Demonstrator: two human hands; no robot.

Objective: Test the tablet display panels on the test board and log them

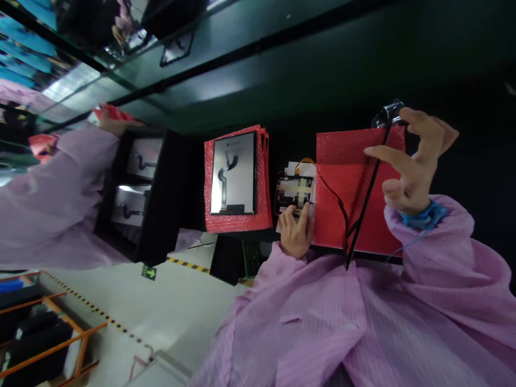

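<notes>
My right hand (415,161) grips a thin dark panel (368,191), seen nearly edge-on, its fingers on both sides of it. The panel stands tilted over a red bubble-wrap sheet (334,156); dark flex cables hang beside its lower end. Left of the sheet, a small device with a circuit board (296,185) has tape strips across it and an orange ribbon at its top. My left hand (296,231) rests its fingertips on this device's lower edge, fingers apart. Further left, a display panel (237,161) with a curled flex cable lies on stacked red bubble-wrap (264,215).
At the left, a person's lilac sleeve (76,177) reaches around a black divided tray (167,204) holding display panels. A clear shiny object (387,114) sits behind the red sheet. Orange-framed racks (83,344) stand on the floor at lower left.
</notes>
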